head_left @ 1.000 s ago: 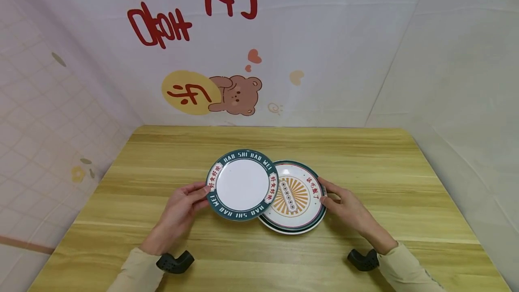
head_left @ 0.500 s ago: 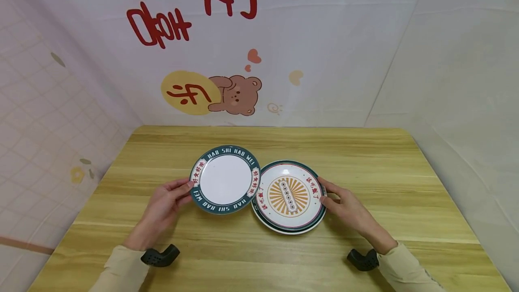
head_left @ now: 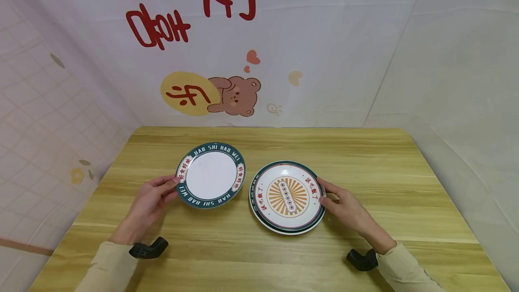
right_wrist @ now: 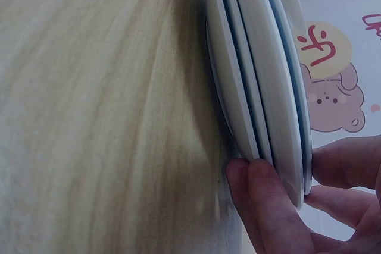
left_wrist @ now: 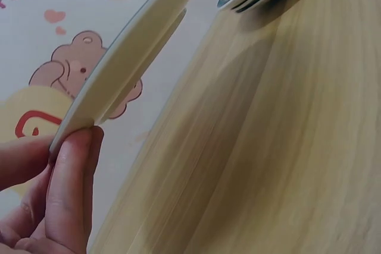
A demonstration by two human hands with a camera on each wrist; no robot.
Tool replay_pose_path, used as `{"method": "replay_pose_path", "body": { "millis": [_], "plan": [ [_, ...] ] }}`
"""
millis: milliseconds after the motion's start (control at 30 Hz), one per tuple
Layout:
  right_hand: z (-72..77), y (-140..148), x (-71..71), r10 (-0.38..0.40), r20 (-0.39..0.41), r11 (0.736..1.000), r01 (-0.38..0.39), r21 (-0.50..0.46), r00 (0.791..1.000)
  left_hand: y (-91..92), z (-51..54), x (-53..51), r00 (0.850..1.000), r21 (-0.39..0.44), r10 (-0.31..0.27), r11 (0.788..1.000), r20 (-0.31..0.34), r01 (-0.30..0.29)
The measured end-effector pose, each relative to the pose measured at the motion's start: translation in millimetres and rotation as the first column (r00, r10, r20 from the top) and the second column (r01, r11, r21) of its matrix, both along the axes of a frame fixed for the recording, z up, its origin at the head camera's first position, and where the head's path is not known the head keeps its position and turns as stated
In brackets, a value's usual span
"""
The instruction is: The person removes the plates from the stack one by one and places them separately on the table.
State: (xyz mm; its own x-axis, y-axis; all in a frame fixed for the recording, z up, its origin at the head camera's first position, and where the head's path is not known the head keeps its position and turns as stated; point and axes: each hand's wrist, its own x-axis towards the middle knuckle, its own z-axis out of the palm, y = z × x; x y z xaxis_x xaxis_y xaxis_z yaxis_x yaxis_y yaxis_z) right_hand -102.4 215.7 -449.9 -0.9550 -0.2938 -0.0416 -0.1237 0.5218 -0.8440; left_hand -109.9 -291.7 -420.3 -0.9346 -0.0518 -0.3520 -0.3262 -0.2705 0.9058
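A green-rimmed plate with a plain white centre [head_left: 211,175] is pinched at its left edge by my left hand [head_left: 147,202]. The left wrist view shows this plate [left_wrist: 125,57] tilted and raised above the table, with the thumb on one side and the fingers of my left hand [left_wrist: 59,194] on the other. To its right, apart from it, lies a stack of several plates, the top one [head_left: 265,184] bearing an orange sunburst. My right hand [head_left: 350,211] grips the stack's right edge; in the right wrist view its fingers [right_wrist: 274,206] touch the stacked rims [right_wrist: 262,87].
The wooden table [head_left: 251,256] extends around the plates. Behind it hangs a white cloth backdrop [head_left: 332,57] with red characters and a printed bear [head_left: 239,96]; more cloth stands at the left and right sides.
My left hand has carried the white-centred plate leftward off the stack, which it overlapped earlier, leaving a gap between them. My right hand and the stack have hardly moved.
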Motion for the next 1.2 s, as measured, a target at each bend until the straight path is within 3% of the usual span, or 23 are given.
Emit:
{"method": "replay_pose_path", "body": {
  "millis": [567, 1200],
  "plan": [
    [1.3, -0.2, 0.2, -0.011, 0.01, 1.0, 0.011, 0.021, 1.0, -34.1, -5.5, -15.3, 0.999, 0.107, 0.047, 0.993, -0.024, -0.044],
    [0.3, 0.1, -0.3, -0.009, 0.019, 1.0, 0.009, 0.008, 1.0, -67.0, -16.1, -34.6, 0.989, 0.06, 0.135, 0.989, 0.057, -0.138]
  ]
}}
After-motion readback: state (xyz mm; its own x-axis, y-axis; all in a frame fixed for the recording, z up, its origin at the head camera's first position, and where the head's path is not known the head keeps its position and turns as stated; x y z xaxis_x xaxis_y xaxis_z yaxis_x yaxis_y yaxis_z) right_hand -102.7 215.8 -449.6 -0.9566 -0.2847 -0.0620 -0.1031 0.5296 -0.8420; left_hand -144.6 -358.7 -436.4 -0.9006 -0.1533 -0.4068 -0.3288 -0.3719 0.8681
